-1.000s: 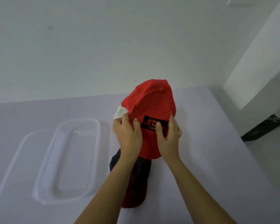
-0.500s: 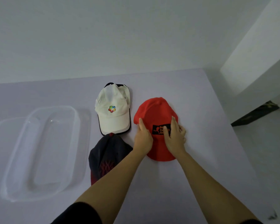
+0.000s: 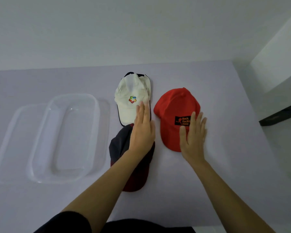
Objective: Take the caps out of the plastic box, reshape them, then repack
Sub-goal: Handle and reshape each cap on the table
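**Q:** What is the setting?

**A:** A pale lilac table [image 3: 217, 174] against a plain white wall [image 3: 107, 31].

**Q:** Where are the caps?

**A:** All three lie on the table, outside the box. The red fabric cap with a black lettered patch [image 3: 173, 108] lies flat with its brim toward the person. Just left of it is the white cap with a multicoloured logo [image 3: 129, 93]. Left of the red cap and nearer the person is the dark navy and maroon cap [image 3: 119, 147], whose crown meets the white cap's brim.

**Q:** And the hands?

**A:** The right hand [image 3: 193, 133] lies flat on the red cap's brim, its fingers straight and slightly spread, gripping nothing. The left hand [image 3: 142, 132] is flat with its fingers together. It lies over the dark cap's crown and the white cap's brim and holds nothing.

**Q:** The box?

**A:** The clear rectangular plastic box [image 3: 94, 132] stands well left of the red cap, holding no cap. A flat clear plastic lid [image 3: 8, 145] shows at its far side.
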